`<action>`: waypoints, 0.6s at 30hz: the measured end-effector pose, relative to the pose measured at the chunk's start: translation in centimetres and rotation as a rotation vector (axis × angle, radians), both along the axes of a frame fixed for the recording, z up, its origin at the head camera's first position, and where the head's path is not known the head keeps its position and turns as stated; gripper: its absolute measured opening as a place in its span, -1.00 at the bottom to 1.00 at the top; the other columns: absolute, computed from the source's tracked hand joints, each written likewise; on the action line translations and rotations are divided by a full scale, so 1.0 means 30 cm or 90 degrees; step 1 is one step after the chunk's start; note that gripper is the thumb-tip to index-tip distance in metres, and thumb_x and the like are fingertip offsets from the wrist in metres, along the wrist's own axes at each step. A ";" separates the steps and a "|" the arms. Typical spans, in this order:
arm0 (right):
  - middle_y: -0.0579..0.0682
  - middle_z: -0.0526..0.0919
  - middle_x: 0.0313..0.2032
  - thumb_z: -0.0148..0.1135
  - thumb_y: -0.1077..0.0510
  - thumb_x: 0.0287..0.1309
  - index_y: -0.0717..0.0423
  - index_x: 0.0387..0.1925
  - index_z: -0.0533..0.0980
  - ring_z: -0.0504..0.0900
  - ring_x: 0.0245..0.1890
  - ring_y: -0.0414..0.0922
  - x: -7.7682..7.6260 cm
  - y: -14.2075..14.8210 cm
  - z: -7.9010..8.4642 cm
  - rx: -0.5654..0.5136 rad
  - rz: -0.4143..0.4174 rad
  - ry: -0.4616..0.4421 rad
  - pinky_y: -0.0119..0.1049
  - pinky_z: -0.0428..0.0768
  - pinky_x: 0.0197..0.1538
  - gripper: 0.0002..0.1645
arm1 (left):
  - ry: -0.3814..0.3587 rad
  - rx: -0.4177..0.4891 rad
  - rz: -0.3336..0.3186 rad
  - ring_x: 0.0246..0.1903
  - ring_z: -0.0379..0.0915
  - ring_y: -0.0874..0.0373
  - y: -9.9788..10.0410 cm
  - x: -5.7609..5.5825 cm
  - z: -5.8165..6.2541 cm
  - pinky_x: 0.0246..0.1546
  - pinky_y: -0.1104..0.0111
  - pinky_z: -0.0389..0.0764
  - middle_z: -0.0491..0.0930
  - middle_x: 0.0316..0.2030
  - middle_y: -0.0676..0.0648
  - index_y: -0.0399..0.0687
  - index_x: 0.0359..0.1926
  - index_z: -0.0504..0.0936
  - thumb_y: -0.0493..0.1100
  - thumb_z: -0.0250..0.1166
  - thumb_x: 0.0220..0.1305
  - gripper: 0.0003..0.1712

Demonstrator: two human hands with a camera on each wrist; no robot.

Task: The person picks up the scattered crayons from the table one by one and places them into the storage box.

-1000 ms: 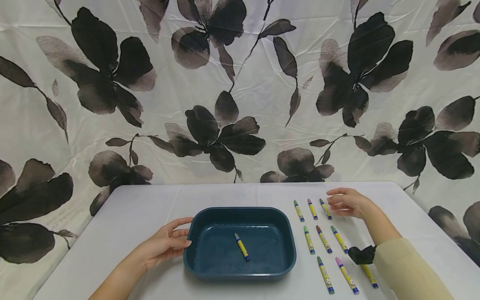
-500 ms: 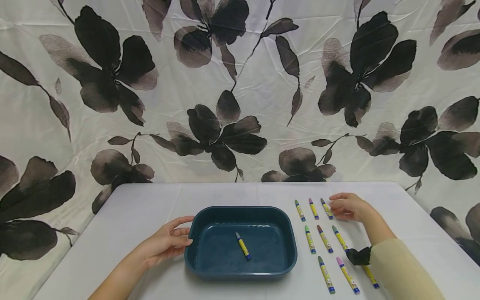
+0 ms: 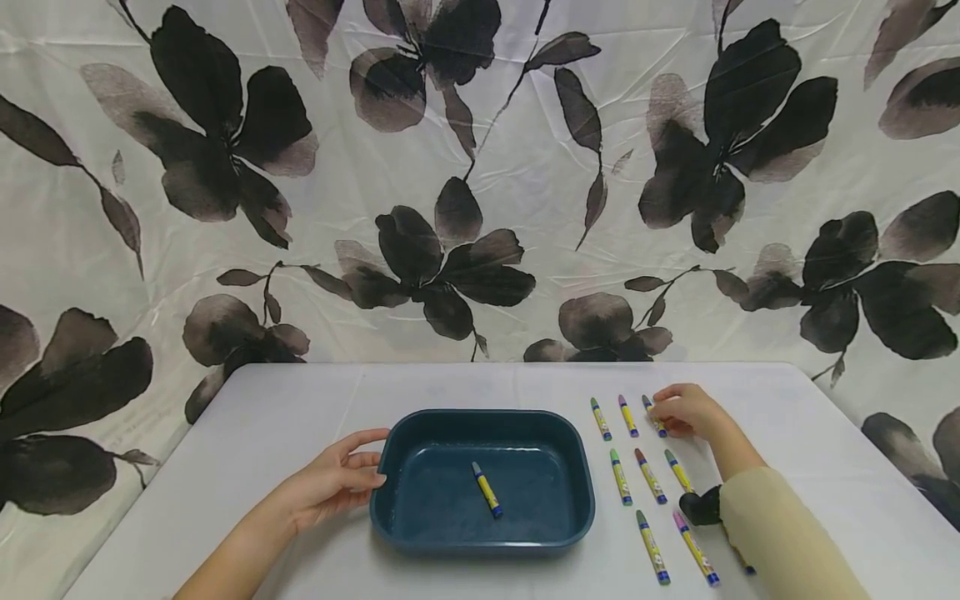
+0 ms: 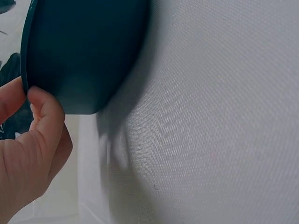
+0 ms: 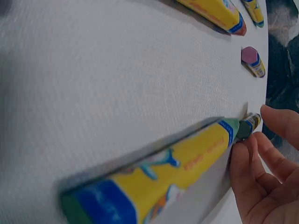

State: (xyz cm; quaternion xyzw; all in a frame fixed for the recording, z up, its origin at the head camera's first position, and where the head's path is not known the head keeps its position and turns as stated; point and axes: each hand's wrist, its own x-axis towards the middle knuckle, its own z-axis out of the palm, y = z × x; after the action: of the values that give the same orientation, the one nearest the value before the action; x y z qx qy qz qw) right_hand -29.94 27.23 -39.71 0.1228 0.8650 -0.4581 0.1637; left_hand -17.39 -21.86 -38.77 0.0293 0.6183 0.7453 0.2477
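My left hand (image 3: 333, 479) holds the left rim of a dark blue-green tray (image 3: 420, 500); the left wrist view shows the thumb and a finger pinching its edge. Inside the tray lies one yellow-wrapped crayon (image 3: 487, 492) with a greyish tip. At the back right, my right hand (image 3: 693, 417) has its fingertips around a dark green crayon (image 5: 253, 121), partly hidden by them in the head view. Just nearer is a green crayon (image 3: 678, 472), large in the right wrist view. A dark red crayon (image 3: 649, 477) and a pink crayon (image 3: 627, 415) lie to its left.
Several more crayons stand in rows right of the tray, among them a light green crayon (image 3: 620, 477) and a violet-pink crayon (image 3: 696, 548). The right sleeve (image 3: 783, 525) covers part of the front-right crayon. A floral cloth (image 3: 480, 183) hangs behind the white table (image 3: 300, 400).
My right hand has moved slightly left and down, its fingers drawing in around the far right crayon. The sleeve has shifted left over the front-right crayon. The left hand stays at the tray.
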 end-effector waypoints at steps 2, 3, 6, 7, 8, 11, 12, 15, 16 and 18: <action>0.02 0.49 -0.47 0.24 0.23 0.09 0.35 0.04 0.34 0.41 -0.61 -0.19 -0.007 -0.010 -0.001 0.025 0.002 0.009 -0.42 0.46 -0.49 -0.50 | -0.001 0.000 0.002 -0.28 0.48 0.17 -0.001 -0.002 0.003 -0.25 0.39 0.55 0.44 -0.16 -0.11 -0.25 0.39 -0.09 -0.47 0.18 0.15 -0.13; 0.02 0.48 -0.46 0.25 0.24 0.08 0.35 0.03 0.34 0.41 -0.61 -0.19 -0.010 -0.014 0.000 0.035 0.005 0.014 -0.41 0.46 -0.49 -0.50 | 0.001 0.000 0.002 -0.28 0.48 0.17 -0.001 -0.004 0.005 -0.25 0.39 0.55 0.44 -0.16 -0.11 -0.25 0.39 -0.09 -0.47 0.18 0.16 -0.13; 0.06 0.47 -0.44 0.28 0.26 0.03 0.35 0.02 0.34 0.42 -0.60 -0.17 -0.012 -0.026 0.002 0.075 0.014 0.028 -0.39 0.46 -0.50 -0.49 | 0.005 -0.003 0.004 -0.28 0.48 0.16 0.000 -0.007 0.009 -0.25 0.39 0.55 0.44 -0.15 -0.11 -0.25 0.39 -0.07 -0.46 0.19 0.15 -0.14; 0.08 0.47 -0.44 0.29 0.28 0.02 0.35 0.02 0.34 0.42 -0.59 -0.17 -0.012 -0.028 0.003 0.088 0.018 0.029 -0.39 0.47 -0.50 -0.48 | 0.008 -0.003 0.002 -0.28 0.48 0.16 0.001 -0.007 0.010 -0.25 0.39 0.55 0.44 -0.15 -0.11 -0.25 0.39 -0.07 -0.46 0.19 0.15 -0.13; 0.09 0.47 -0.44 0.29 0.29 0.01 0.36 0.02 0.34 0.43 -0.59 -0.16 -0.012 -0.030 0.004 0.098 0.023 0.032 -0.38 0.47 -0.50 -0.48 | 0.009 -0.002 0.001 -0.27 0.48 0.16 0.003 -0.007 0.012 -0.24 0.38 0.55 0.44 -0.15 -0.11 -0.25 0.39 -0.07 -0.46 0.19 0.15 -0.13; 0.12 0.47 -0.45 0.29 0.32 -0.01 0.37 0.02 0.34 0.44 -0.57 -0.14 -0.012 -0.030 0.002 0.124 0.033 0.032 -0.36 0.48 -0.49 -0.47 | 0.009 -0.007 0.002 -0.27 0.48 0.16 0.007 -0.005 0.012 -0.24 0.38 0.55 0.44 -0.15 -0.11 -0.26 0.39 -0.07 -0.47 0.20 0.14 -0.13; 0.12 0.48 -0.46 0.29 0.33 -0.01 0.37 0.02 0.34 0.45 -0.57 -0.13 -0.013 -0.029 0.000 0.126 0.032 0.031 -0.36 0.49 -0.48 -0.47 | 0.009 -0.009 0.002 -0.27 0.48 0.16 0.009 -0.004 0.012 -0.23 0.38 0.55 0.44 -0.15 -0.11 -0.27 0.39 -0.08 -0.47 0.19 0.14 -0.12; 0.12 0.49 -0.45 0.29 0.31 -0.01 0.36 0.01 0.36 0.46 -0.57 -0.13 -0.013 -0.030 -0.003 0.112 0.020 0.026 -0.36 0.50 -0.48 -0.48 | 0.009 -0.014 0.006 -0.27 0.48 0.15 0.007 0.000 0.011 -0.24 0.38 0.55 0.44 -0.15 -0.12 -0.28 0.39 -0.08 -0.47 0.19 0.14 -0.13; 0.13 0.50 -0.43 0.29 0.30 -0.01 0.36 0.01 0.36 0.46 -0.57 -0.13 -0.013 -0.030 -0.005 0.103 0.018 0.024 -0.36 0.50 -0.47 -0.48 | 0.009 -0.016 0.006 -0.27 0.48 0.15 0.005 0.002 0.011 -0.24 0.38 0.55 0.44 -0.15 -0.12 -0.28 0.39 -0.08 -0.47 0.19 0.14 -0.13; 0.13 0.50 -0.42 0.26 0.29 0.00 0.37 0.02 0.36 0.46 -0.57 -0.13 -0.011 -0.029 -0.009 0.082 0.017 0.025 -0.36 0.52 -0.47 -0.49 | 0.009 -0.016 0.006 -0.27 0.49 0.15 0.001 0.005 0.010 -0.24 0.37 0.55 0.45 -0.15 -0.13 -0.28 0.39 -0.08 -0.47 0.19 0.14 -0.13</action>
State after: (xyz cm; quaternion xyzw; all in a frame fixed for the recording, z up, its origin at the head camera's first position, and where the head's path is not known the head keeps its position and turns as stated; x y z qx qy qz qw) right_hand -30.27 26.35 -39.99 0.1128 0.8972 -0.4017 0.1445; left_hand -17.24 -21.82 -38.47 0.0286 0.6297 0.7384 0.2398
